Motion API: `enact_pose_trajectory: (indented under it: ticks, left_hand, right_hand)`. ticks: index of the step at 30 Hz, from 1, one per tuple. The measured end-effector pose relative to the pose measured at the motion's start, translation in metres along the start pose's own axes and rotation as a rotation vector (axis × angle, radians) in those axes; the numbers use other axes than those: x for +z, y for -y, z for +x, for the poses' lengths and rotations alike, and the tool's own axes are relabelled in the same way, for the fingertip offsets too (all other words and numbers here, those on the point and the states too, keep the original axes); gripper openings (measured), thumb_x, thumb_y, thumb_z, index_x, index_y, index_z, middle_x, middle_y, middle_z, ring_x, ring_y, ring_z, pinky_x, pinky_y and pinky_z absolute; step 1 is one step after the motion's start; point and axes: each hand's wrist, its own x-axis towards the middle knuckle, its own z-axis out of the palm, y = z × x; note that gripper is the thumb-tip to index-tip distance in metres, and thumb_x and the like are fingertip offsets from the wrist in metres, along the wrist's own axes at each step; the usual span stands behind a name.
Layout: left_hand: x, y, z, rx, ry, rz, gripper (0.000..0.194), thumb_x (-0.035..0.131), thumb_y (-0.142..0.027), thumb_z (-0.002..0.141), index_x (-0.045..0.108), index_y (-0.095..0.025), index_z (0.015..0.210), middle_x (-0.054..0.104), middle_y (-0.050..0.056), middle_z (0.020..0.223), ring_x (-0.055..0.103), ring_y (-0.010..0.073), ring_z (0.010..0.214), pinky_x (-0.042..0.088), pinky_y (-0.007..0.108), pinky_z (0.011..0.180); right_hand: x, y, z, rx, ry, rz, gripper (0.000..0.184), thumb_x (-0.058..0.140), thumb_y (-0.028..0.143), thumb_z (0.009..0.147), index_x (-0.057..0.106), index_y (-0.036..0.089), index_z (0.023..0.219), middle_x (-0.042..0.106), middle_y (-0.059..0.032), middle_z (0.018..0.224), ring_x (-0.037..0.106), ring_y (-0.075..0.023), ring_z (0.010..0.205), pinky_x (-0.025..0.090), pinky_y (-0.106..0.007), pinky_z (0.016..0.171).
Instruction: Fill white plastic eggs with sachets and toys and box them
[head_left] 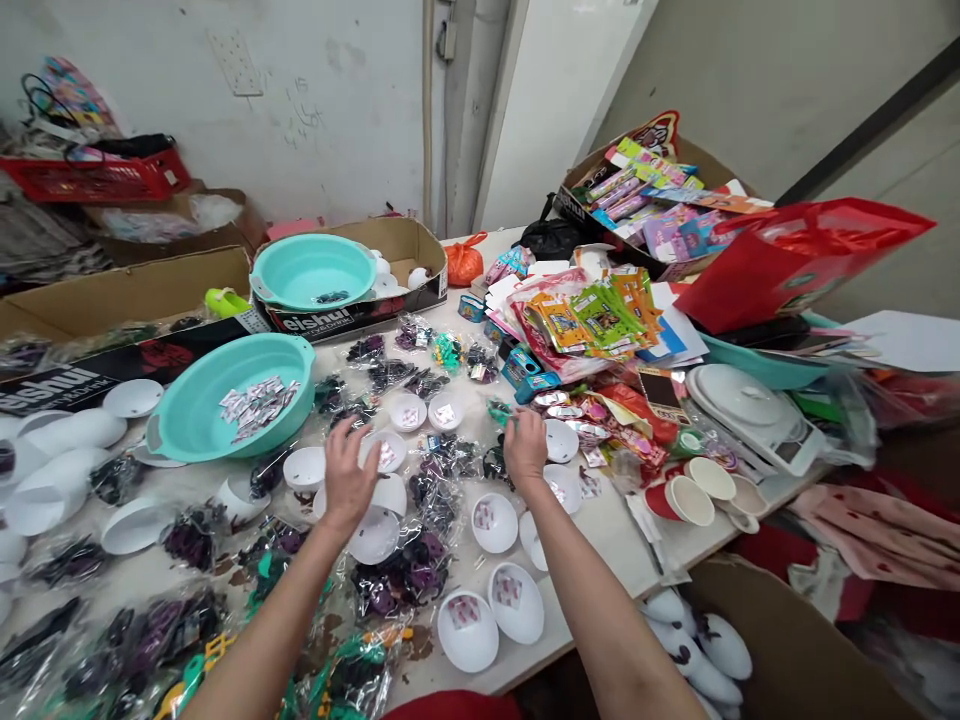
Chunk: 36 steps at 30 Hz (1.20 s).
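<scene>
My left hand (351,475) reaches over a cluster of white half shells, its fingers apart and nothing visible in them. Near its fingertips is a white half shell (391,455) holding a small printed packet. Further right, my right hand (526,447) has its fingers curled together beside a small green piece (498,411); what they grip, if anything, is hidden. A white half shell (561,440) lies just right of that hand. Between my hands are clear bags of dark pieces (435,490). Closer to me, two half shells (468,630) each contain a printed packet.
A turquoise basin (180,400) with small packets stands at left, another basin (315,265) on a cardboard box (409,240) behind. Candy packets (592,320), a white scale (750,415) and paper cups (688,500) are at right. Below the table edge, a carton (795,630) contains white shells.
</scene>
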Motion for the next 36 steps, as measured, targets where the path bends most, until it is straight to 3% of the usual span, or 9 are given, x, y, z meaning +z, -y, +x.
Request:
enact_pose_trajectory:
  ticks: [7,10,13,17,20,24,27,31,36]
  left_hand:
    - [0.045,-0.099,0.028,-0.295,0.388,-0.695,0.086,0.081,-0.038,0.063,0.04,-0.023,0.137,0.048,0.013,0.134,0.048,0.0297,0.123,0.041,0.043,0.098]
    - [0.059,-0.118,0.041,-0.313,0.48,-0.761,0.055,0.078,-0.031,0.061,0.057,-0.02,0.111,0.06,0.007,0.107,0.056,0.0229,0.102,0.043,0.035,0.089]
    - [0.062,-0.12,0.036,-0.322,0.319,-0.768,0.016,0.065,-0.02,0.065,0.053,-0.019,0.076,0.051,-0.004,0.073,0.05,0.0135,0.073,0.04,0.026,0.072]
    - [0.051,-0.118,0.004,-0.4,-0.005,-0.75,0.018,0.056,-0.011,0.062,0.05,-0.019,0.077,0.044,-0.005,0.071,0.043,0.0115,0.068,0.036,0.023,0.066]
    - [0.043,-0.119,-0.03,-0.454,0.048,-0.751,0.025,0.054,-0.009,0.062,0.053,-0.02,0.084,0.046,-0.004,0.074,0.043,0.0119,0.069,0.036,0.022,0.066]
    - [0.033,-0.121,-0.055,-0.556,0.105,-0.794,0.028,0.056,-0.014,0.066,0.056,-0.02,0.093,0.053,-0.001,0.086,0.049,0.0138,0.075,0.041,0.024,0.07]
    - [0.02,-0.126,-0.056,-0.55,0.224,-0.827,0.037,0.068,-0.023,0.067,0.059,-0.02,0.103,0.059,0.004,0.1,0.056,0.0174,0.086,0.045,0.027,0.076]
    - [0.005,-0.135,-0.053,-0.638,0.505,-0.993,0.035,0.074,-0.037,0.067,0.06,-0.019,0.094,0.061,-0.001,0.08,0.057,0.0142,0.068,0.044,0.024,0.064]
    - [0.009,-0.127,-0.049,-0.657,0.172,-0.95,0.027,0.071,-0.034,0.069,0.054,-0.019,0.083,0.055,-0.005,0.071,0.052,0.0111,0.063,0.042,0.022,0.063]
  right_hand:
    - [-0.059,0.046,-0.029,-0.141,-0.044,0.269,0.021,0.043,0.033,0.094,0.06,0.021,0.096,0.07,-0.006,0.097,0.064,-0.0205,0.088,0.048,-0.031,0.078]
    - [-0.081,0.07,-0.053,-0.213,0.045,0.445,0.017,0.05,0.032,0.092,0.063,0.022,0.089,0.069,-0.0024,0.083,0.064,-0.0178,0.076,0.048,-0.029,0.073]
    - [-0.087,0.076,-0.073,-0.105,-0.053,0.44,0.025,0.066,0.043,0.082,0.064,0.021,0.094,0.068,-0.008,0.101,0.062,-0.0244,0.099,0.045,-0.039,0.091]
    - [-0.07,0.073,-0.109,0.239,-0.095,0.638,0.084,0.073,0.055,0.068,0.042,0.017,0.136,0.038,-0.0185,0.146,0.033,-0.0331,0.136,0.029,-0.051,0.109]
    - [-0.052,0.076,-0.13,0.53,-0.026,1.067,0.076,0.066,0.054,0.076,0.042,0.016,0.137,0.048,-0.0171,0.139,0.046,-0.0294,0.128,0.04,-0.044,0.101]
    - [-0.043,0.084,-0.131,0.697,-0.062,1.206,0.04,0.075,0.046,0.068,0.068,0.015,0.092,0.07,-0.0056,0.089,0.063,-0.0202,0.083,0.049,-0.032,0.077]
    - [-0.047,0.085,-0.126,0.723,-0.134,1.183,0.034,0.078,0.045,0.064,0.059,0.017,0.062,0.055,0.0047,0.057,0.049,-0.0112,0.056,0.042,-0.025,0.058]
    - [-0.057,0.087,-0.125,0.711,-0.126,1.205,0.038,0.078,0.048,0.062,0.054,0.018,0.06,0.05,0.0064,0.054,0.044,-0.0101,0.053,0.039,-0.024,0.053]
    - [-0.062,0.1,-0.139,0.709,-0.022,1.362,0.051,0.061,0.063,0.075,0.064,0.023,0.106,0.068,-0.0043,0.098,0.062,-0.0201,0.087,0.049,-0.032,0.073]
